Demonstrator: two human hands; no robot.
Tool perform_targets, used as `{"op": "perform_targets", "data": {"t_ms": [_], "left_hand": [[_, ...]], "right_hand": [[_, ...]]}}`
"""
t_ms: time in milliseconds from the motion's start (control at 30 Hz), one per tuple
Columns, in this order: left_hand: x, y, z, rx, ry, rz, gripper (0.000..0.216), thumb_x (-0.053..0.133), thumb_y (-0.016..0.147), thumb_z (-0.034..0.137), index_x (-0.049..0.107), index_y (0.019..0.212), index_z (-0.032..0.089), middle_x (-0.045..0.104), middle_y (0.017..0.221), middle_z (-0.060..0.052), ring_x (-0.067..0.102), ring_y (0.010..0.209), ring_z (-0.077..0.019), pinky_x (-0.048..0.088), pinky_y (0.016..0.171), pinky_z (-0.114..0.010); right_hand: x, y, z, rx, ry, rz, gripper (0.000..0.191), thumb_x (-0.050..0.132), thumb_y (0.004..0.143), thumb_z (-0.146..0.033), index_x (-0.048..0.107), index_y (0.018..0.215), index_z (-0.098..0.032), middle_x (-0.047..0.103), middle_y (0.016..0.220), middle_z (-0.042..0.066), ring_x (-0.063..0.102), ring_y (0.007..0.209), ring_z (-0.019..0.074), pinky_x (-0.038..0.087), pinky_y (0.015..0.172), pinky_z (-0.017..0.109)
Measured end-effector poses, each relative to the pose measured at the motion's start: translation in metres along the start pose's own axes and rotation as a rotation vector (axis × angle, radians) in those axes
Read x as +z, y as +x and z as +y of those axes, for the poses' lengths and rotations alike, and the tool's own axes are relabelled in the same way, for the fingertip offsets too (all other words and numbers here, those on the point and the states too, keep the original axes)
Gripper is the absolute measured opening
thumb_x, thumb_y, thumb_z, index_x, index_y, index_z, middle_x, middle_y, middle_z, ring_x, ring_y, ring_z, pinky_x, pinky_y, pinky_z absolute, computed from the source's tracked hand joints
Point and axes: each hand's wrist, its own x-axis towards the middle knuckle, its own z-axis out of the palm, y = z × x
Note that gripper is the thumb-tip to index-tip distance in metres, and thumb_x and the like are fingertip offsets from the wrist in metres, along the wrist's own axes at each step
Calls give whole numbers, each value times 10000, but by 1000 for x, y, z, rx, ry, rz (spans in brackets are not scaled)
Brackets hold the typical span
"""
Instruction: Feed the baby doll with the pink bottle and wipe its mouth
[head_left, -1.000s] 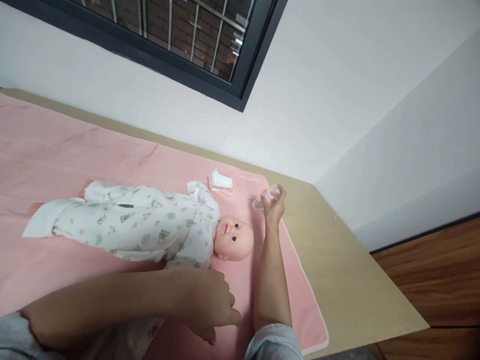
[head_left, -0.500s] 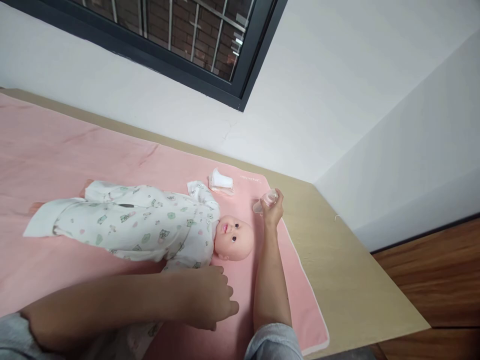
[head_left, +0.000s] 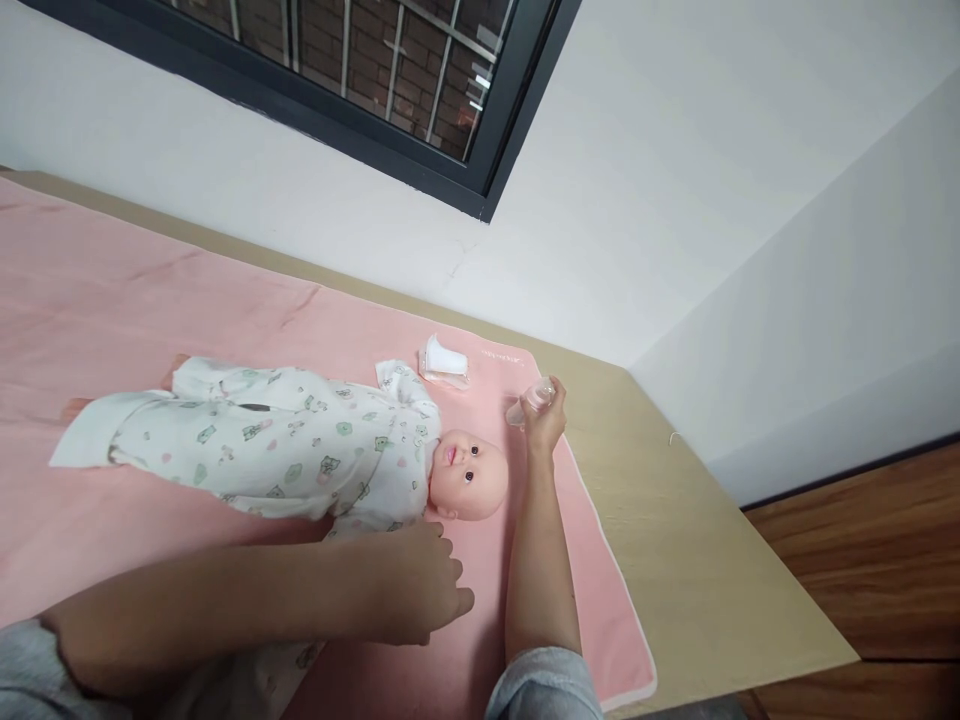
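1. A small clear plastic baby bottle [head_left: 534, 398] with a pale teat sits in the right hand [head_left: 545, 425], sticking out above and to the left of the fingers, near the far right corner of the pink cloth mat [head_left: 112, 290].
2. The right hand is closed around the bottle's lower part, arm stretched forward past the doll's head.
3. The baby doll in a white printed sleepsuit [head_left: 300, 450] lies on its back on the mat, head just left of that forearm.
4. The left hand [head_left: 420, 590] rests loosely curled on the mat, touching the sleepsuit's near edge, gripping nothing.
5. A white plastic bottle cap [head_left: 442, 362] lies beyond the doll's shoulder.
6. The mat covers a light wooden table [head_left: 697, 560].
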Motion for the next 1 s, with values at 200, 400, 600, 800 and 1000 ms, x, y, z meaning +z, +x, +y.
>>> {"op": "perform_targets", "data": {"t_ms": [200, 400, 600, 800, 1000], "left_hand": [[-10, 0, 6, 7, 1, -48, 318, 775, 755, 452, 623, 909, 219, 699, 797, -45, 598, 605, -231, 384, 524, -351], [-11, 0, 8, 3, 10, -107, 309, 743, 788, 466, 619, 936, 224, 705, 826, -31, 626, 643, -231, 404, 539, -355], [-18, 0, 8, -6, -12, -146, 307, 756, 782, 448, 625, 934, 217, 712, 828, -31, 641, 671, -230, 409, 570, -342], [-18, 0, 8, -27, -35, -138, 307, 754, 786, 444, 628, 947, 214, 721, 854, -52, 640, 674, -229, 407, 593, -332], [-21, 1, 8, -18, -29, -191, 296, 729, 810, 448, 628, 963, 216, 721, 883, -43, 647, 697, -238, 413, 593, -350]], "right_hand": [[1, 0, 0, 24, 42, 0, 669, 648, 684, -294, 502, 1337, -300, 617, 1143, 45, 586, 1071, 222, 496, 855, 339], [1, 1, 2, 33, 113, -8, 627, 636, 711, -351, 513, 1320, -265, 598, 1155, 71, 575, 1095, 231, 509, 806, 315], [3, 3, 7, 0, 85, -12, 617, 636, 715, -335, 507, 1316, -280, 597, 1144, 69, 581, 1070, 237, 516, 777, 322], [3, 3, 6, -16, -21, -8, 660, 638, 695, -307, 489, 1337, -280, 613, 1121, 56, 607, 1015, 217, 491, 800, 308], [2, 2, 4, -2, -54, -20, 655, 612, 711, -323, 477, 1351, -285, 613, 1146, 55, 606, 1019, 212, 476, 818, 308]]}}
